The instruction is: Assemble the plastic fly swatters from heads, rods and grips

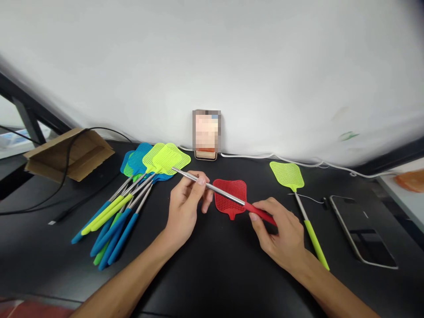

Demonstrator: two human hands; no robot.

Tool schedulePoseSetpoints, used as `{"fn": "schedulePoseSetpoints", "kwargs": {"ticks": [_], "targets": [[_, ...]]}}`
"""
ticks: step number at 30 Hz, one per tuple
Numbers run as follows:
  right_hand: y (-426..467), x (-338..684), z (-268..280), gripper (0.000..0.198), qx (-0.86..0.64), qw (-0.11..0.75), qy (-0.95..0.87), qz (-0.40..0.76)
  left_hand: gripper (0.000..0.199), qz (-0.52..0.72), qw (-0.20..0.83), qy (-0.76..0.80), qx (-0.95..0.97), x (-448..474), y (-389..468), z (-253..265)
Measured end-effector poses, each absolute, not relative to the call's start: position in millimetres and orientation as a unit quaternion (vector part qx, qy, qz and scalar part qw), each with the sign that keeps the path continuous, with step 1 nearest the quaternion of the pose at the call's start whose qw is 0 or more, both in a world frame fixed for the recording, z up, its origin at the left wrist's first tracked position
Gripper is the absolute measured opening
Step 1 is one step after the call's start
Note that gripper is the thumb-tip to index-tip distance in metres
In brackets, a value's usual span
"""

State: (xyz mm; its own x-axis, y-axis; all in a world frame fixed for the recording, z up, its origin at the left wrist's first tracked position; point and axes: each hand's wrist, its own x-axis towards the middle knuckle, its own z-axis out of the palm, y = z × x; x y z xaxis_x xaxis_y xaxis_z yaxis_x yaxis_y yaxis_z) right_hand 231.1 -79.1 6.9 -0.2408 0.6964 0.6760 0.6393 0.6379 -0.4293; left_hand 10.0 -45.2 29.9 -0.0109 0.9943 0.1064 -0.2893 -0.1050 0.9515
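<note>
Between my two hands is a fly swatter handle [228, 195], a silver metal rod with a red grip, held slantwise above the table. My left hand [187, 205] pinches the rod near its bare metal end. Around the red grip, the fingers of my right hand [280, 229] are closed. A red mesh swatter head [229, 194] lies flat on the table behind the rod, apart from it. To the left is a pile of fly swatters [132, 194] with blue, green and yellow heads and grips. One yellow-green fly swatter [287, 176] lies to the right.
A phone [206, 155] with a blurred screen leans against the white wall. Another phone [364, 234] lies at the right. An open cardboard box [69, 154] and a black cable [79, 201] are at the left. A white cord [251, 155] runs along the wall.
</note>
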Motion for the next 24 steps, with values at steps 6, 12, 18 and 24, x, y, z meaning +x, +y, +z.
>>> {"fn": "schedulePoseSetpoints", "kwargs": {"ticks": [6,12,18,24], "targets": [[-77.9,232.5,5.7,0.026,-0.422,0.435,-0.795,0.025,0.019,0.569,0.564,0.393,0.451,9.1,-43.9,29.0],[-79.0,231.2,5.6,0.031,-0.416,0.431,-0.8,0.017,0.029,0.567,0.569,0.388,0.453,8.4,-43.5,28.3],[-80.2,233.2,3.5,0.032,-0.392,0.443,-0.805,-0.038,0.033,0.601,0.563,0.409,0.393,4.9,-38.8,32.9],[-78.9,234.6,2.5,0.038,-0.368,0.445,-0.816,-0.026,0.026,0.565,0.565,0.394,0.455,5.0,-39.8,29.2]]}}
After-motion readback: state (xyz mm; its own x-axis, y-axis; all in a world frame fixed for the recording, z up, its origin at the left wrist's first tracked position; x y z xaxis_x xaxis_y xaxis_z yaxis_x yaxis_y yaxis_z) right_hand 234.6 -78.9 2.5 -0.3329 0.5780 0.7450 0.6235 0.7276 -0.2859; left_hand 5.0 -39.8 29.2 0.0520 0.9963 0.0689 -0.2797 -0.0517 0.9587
